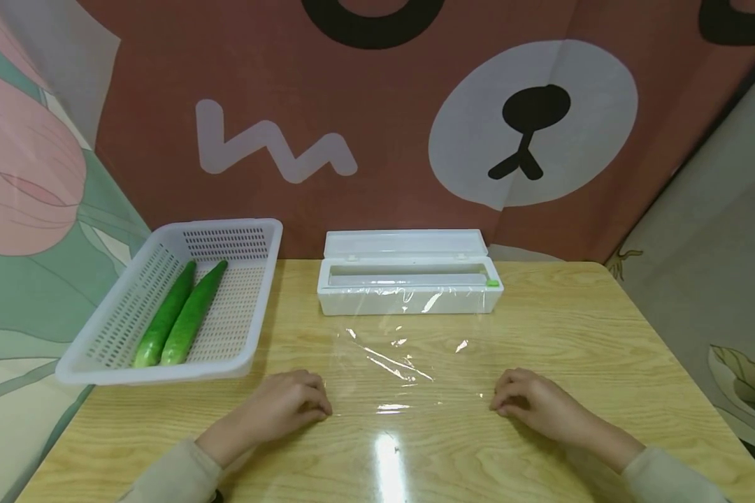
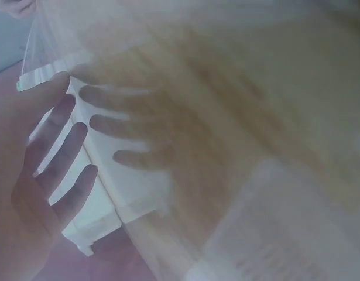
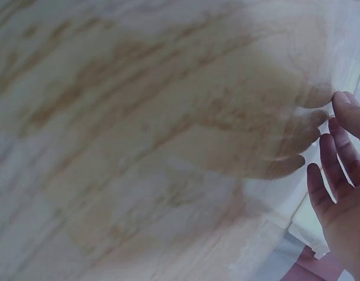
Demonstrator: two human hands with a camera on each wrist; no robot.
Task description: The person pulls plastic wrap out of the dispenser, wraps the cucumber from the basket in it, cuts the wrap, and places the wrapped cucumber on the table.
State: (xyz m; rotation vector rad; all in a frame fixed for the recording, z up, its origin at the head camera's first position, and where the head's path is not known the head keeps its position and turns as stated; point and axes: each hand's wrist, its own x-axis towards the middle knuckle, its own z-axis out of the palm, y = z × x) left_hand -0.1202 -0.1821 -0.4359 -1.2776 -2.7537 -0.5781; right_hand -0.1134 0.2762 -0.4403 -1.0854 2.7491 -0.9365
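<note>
A clear sheet of cling film (image 1: 409, 370) stretches from the front of an open white dispenser box (image 1: 409, 302) toward me, its creases shining. My left hand (image 1: 286, 406) pinches the film's near left corner between thumb and index finger. At the near right corner, my right hand (image 1: 537, 406) pinches it the same way. In the left wrist view, the left hand (image 2: 45, 158) has its other fingers loosely spread beside the film. The right wrist view has the right hand (image 3: 343, 158) at the film's edge, with blurred finger shapes visible on the sheet.
Left of the box stands a white perforated basket (image 1: 258, 307) with two cucumbers (image 1: 191, 314) in it. Inside the dispenser lies a roll (image 1: 409, 279), with a small green piece (image 1: 492, 283) at its right end. The wooden table (image 1: 579, 335) meets a printed curtain (image 1: 377, 202) behind.
</note>
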